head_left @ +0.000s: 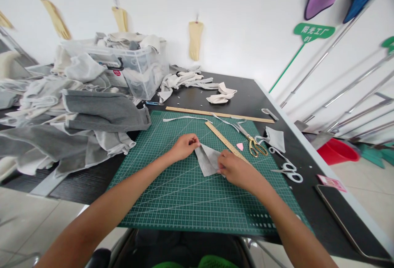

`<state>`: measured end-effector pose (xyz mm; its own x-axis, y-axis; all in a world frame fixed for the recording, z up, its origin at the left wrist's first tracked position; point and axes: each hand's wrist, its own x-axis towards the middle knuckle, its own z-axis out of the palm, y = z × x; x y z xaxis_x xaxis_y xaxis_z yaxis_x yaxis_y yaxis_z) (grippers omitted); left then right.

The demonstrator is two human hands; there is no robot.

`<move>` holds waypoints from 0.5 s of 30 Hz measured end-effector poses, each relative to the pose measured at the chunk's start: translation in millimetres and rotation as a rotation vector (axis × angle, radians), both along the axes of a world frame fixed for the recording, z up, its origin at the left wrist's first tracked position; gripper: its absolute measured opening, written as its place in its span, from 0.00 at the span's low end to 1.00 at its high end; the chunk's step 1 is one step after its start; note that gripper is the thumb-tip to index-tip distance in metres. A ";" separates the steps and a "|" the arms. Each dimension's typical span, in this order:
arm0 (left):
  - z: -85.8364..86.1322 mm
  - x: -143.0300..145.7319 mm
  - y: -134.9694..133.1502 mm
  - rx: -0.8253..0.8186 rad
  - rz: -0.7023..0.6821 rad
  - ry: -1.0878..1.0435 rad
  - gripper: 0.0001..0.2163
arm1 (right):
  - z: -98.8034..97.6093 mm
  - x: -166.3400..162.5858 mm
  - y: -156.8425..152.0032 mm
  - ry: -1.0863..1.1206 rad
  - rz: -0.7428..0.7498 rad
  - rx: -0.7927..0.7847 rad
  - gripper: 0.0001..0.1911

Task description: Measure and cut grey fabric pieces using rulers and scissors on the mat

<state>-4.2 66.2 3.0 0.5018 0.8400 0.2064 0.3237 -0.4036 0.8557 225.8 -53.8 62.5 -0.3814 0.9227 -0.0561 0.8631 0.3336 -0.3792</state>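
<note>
Cloth scrap (pixel 207 166) pinched in two hands over a green mat

So the gray scrap is out around the middle of the green cutting mat (pixel 172 202), with a slanting fold or crease across it. Left hand (pixel 186 145) has the upper left corner nipped between thumb and fingers; right hand (pixel 235 168) is pinching the right side, knuckles up. Can't tell if the piece lies flat or lifts off the mat a bit.

My read: this is the folding or lining-up stage rather than cutting, since both pairs of scissors are lying loose. Next move probably calls for squaring up the layers, then pressing the crease down without letting either corner slip. Floppy stuff like that would likely skew easily.

Close by there's a short wooden ruler (pixel 226 140), a pink triangle (pixel 240 147) and gold-handled scissors (pixel 250 138); white-handled scissors (pixel 288 172) sit at the mat's right edge. It's all on a black bench (pixel 240 83), with a big cloth heap (pixel 46 95) off to the left.

Readable stuff: the green sign (pixel 314 30) on the right says 阳光工厂 and 01. The clear bin (pixel 143 75) has a label with a red dot, maybe "45L", too small to swear to. Pink card (pixel 331 182) near the phone (pixel 351 221): print's illegible to me.
</note>
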 end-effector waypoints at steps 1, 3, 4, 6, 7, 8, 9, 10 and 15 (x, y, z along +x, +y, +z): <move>0.9 -0.7 0.9 -0.014 -0.006 -0.009 0.05 | 1.3 -0.5 0.3 0.027 0.009 -0.027 0.06; 4.9 -4.7 3.0 -0.047 -0.049 -0.015 0.05 | 2.7 -0.2 3.3 0.145 0.049 -0.127 0.07; 7.7 -8.1 4.3 -0.066 -0.083 -0.013 0.05 | 2.2 1.2 6.1 0.237 0.071 -0.188 0.08; 13.7 -17.0 7.6 -0.103 -0.163 0.003 0.06 | -2.1 6.6 13.7 0.442 0.088 -0.285 0.10; 16.1 -22.0 9.3 -0.113 -0.198 0.019 0.06 | -5.6 10.2 17.9 0.524 0.069 -0.306 0.12; 17.8 -26.9 11.1 -0.114 -0.227 0.047 0.06 | -9.7 14.2 22.1 0.570 0.025 -0.300 0.13; 18.5 -31.3 12.8 -0.100 -0.239 0.079 0.05 | -13.7 18.2 25.9 0.565 -0.036 -0.265 0.12; 18.2 -34.9 14.3 -0.091 -0.240 0.098 0.05 | -17.1 22.0 29.0 0.507 -0.106 -0.203 0.11; 11.4 -37.3 13.9 0.121 -0.075 0.189 0.08 | -19.7 34.4 35.1 -0.065 -0.372 0.254 0.08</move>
